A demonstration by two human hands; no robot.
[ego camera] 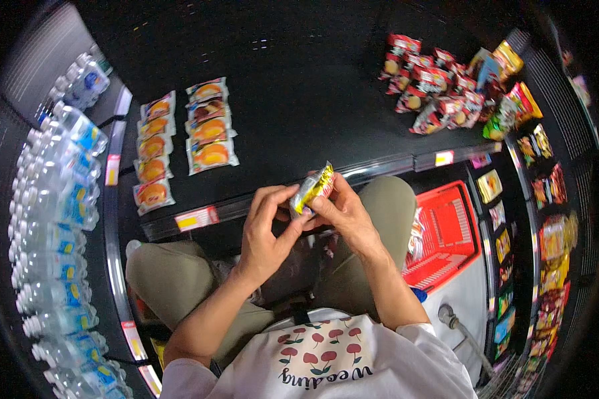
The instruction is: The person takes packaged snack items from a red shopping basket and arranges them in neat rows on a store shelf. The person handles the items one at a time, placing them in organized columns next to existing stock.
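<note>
Between my two hands, above the front edge of a black shelf [299,129], is a small shiny packet [313,190] in yellow and silver foil. My right hand [347,212] grips it, the thumb pressed on its near face. On its lower left side, my left hand [272,224] holds it too, with fingers curled behind. On the shelf's left part lie two columns of wrapped round pastries [210,129] in clear-fronted packs. A loose heap of red snack packets [429,82] covers the far right of the shelf.
Rows of water bottles [65,249] line the left-hand shelf. A red shopping basket [449,234] stands on the floor by my right knee, with packets inside. Packaged snacks [554,239] fill the right-hand shelves. A metal cart's wheel [447,314] is at the lower right.
</note>
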